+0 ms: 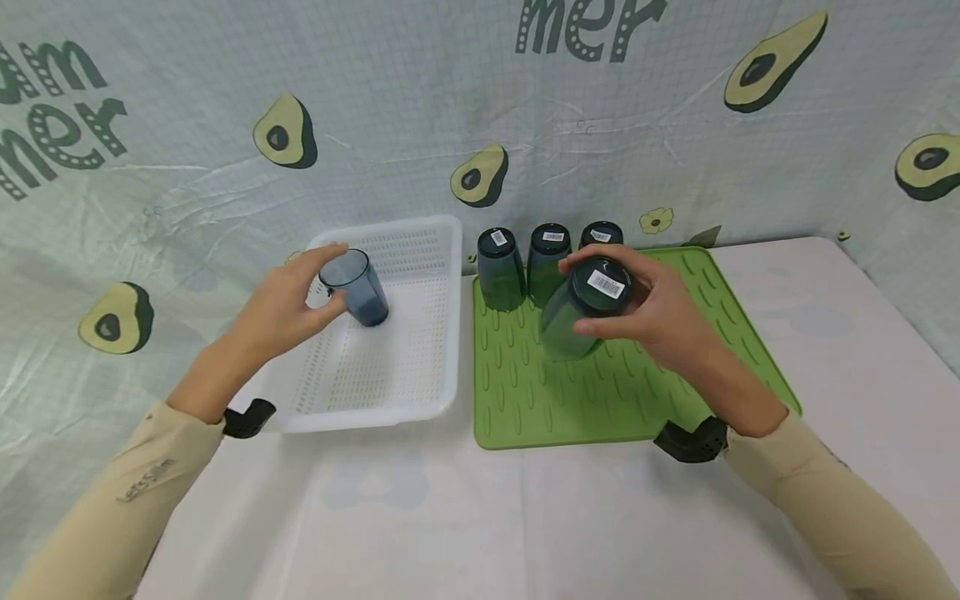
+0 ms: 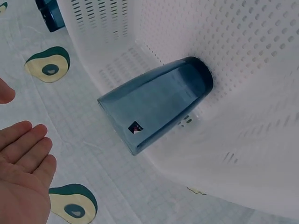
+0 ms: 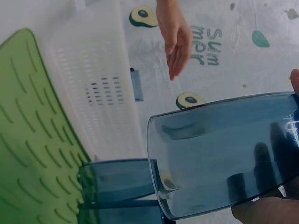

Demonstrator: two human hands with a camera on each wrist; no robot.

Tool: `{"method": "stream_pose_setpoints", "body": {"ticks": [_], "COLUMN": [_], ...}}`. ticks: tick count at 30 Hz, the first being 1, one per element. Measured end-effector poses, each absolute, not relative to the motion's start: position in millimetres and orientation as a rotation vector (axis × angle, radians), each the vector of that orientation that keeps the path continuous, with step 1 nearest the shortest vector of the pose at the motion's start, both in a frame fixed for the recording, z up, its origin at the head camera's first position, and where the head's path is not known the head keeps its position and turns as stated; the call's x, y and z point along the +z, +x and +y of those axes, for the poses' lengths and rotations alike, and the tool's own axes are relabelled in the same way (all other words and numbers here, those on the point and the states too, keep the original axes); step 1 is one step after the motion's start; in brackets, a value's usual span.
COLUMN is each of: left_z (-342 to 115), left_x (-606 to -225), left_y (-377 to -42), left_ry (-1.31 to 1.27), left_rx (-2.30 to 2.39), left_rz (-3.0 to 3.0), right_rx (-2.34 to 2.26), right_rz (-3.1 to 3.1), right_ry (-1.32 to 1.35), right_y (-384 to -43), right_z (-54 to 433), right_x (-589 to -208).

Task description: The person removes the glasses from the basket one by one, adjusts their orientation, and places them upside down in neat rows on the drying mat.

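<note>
Inside the white basket [image 1: 405, 367] a blue tinted drinking glass [image 1: 363, 287] stands upright, its mouth up. My left hand [image 1: 281, 308] is beside its rim, thumb and fingers spread; the left wrist view has the fingers [image 2: 30, 149] straight and apart from the glass [image 2: 159, 105], which bears a small dark sticker. Over the green mat [image 1: 525, 400], my right hand [image 1: 663, 317] grips another glass [image 1: 573, 321] upside down, near its dark base with a white barcode label. The right wrist view shows fingers through that glass [image 3: 219, 154].
Three more glasses stand upside down in a row along the mat's back edge, among them the left one [image 1: 501, 271] and the middle one [image 1: 547, 262]. A cloth printed with avocados [image 1: 480, 175] rises behind. White cloth [image 1: 420, 517] covers the table in front.
</note>
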State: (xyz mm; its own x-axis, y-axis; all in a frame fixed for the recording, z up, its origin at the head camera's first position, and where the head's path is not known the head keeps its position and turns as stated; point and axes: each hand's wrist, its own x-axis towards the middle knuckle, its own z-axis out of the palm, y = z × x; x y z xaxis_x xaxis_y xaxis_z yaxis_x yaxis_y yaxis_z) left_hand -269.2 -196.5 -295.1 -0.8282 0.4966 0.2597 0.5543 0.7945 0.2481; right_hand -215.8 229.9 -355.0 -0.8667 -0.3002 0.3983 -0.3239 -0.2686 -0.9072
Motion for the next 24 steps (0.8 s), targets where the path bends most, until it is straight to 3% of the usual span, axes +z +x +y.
{"method": "stream_pose_setpoints", "body": {"ticks": [24], "left_z": [-224], "left_x": [-307], "left_y": [-318], "left_ry": [-0.493], "left_rx": [-0.83], "left_rz": [-3.015], "right_rx": [2.24], "right_rz": [-1.975], "right_ry": [0.752], "right_y": [-216], "right_z": [262], "right_x": [-371]}}
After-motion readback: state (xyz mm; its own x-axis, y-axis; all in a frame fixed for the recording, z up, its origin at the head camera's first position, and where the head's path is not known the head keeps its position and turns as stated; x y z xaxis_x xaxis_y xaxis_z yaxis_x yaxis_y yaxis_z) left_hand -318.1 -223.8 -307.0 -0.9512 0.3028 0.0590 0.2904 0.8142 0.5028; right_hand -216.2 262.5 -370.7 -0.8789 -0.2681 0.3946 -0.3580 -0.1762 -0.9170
